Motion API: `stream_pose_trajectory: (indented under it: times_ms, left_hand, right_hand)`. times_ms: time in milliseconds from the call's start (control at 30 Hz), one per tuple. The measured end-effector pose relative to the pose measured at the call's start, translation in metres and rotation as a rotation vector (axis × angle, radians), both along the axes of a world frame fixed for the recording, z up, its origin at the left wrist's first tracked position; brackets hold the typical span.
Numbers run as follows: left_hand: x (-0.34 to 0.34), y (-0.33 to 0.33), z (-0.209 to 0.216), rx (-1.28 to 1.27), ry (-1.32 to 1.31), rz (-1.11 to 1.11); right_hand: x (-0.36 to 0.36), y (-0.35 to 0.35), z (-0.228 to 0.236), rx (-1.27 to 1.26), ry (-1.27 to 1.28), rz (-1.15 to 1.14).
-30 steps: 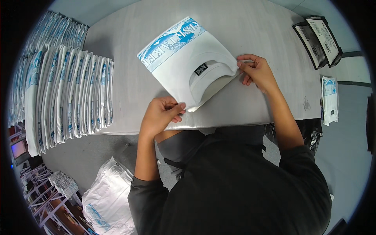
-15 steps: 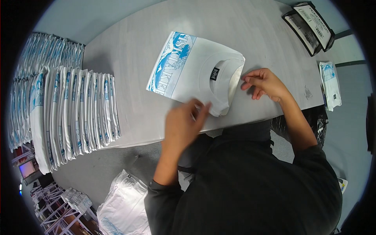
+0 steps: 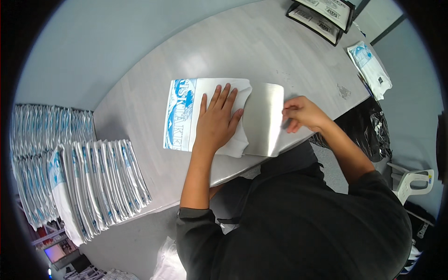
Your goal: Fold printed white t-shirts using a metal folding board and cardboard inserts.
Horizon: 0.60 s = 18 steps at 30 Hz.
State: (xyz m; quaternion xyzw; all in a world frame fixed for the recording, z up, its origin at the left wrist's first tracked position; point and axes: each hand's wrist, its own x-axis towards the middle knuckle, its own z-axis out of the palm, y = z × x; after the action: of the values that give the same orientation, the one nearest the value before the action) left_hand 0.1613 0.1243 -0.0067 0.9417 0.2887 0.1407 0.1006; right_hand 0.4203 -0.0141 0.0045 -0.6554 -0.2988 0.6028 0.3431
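A folded white T-shirt (image 3: 183,116) with a blue printed band at its left end lies on the table in front of me. My left hand (image 3: 216,120) is spread flat on top of it, fingers pointing away from me. A smooth silver metal plate (image 3: 262,119) with rounded corners sticks out from the shirt's right side; the rest of it is hidden by the shirt. At the plate's right edge, my right hand (image 3: 304,114) pinches it with curled fingers. The shirt's collar does not show.
Rows of folded white-and-blue T-shirts (image 3: 100,182) stand on edge at the table's left. A black tray rack (image 3: 322,18) is at the far right, with another folded shirt (image 3: 370,67) at the right edge. A black plastic bag (image 3: 359,126) and white plastic chair (image 3: 415,182) are beyond.
My left hand has come down flat onto the shirt. The plate now protrudes much farther to the right, with my right hand on its edge. The collar and black label have gone from sight.
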Motion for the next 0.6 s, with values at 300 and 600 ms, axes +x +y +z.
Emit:
stream_pose_trajectory:
  times_ms: [300,600]
  left_hand:
    - [0.001,-0.007,-0.007,0.053,0.106,-0.025]
    - [0.046,-0.006,0.003,0.068,0.03,-0.086]
  right_hand:
    - [0.119,-0.15,0.001,-0.001,-0.081,-0.438]
    - [0.2,-0.222,-0.043,0.157,-0.031,-0.857]
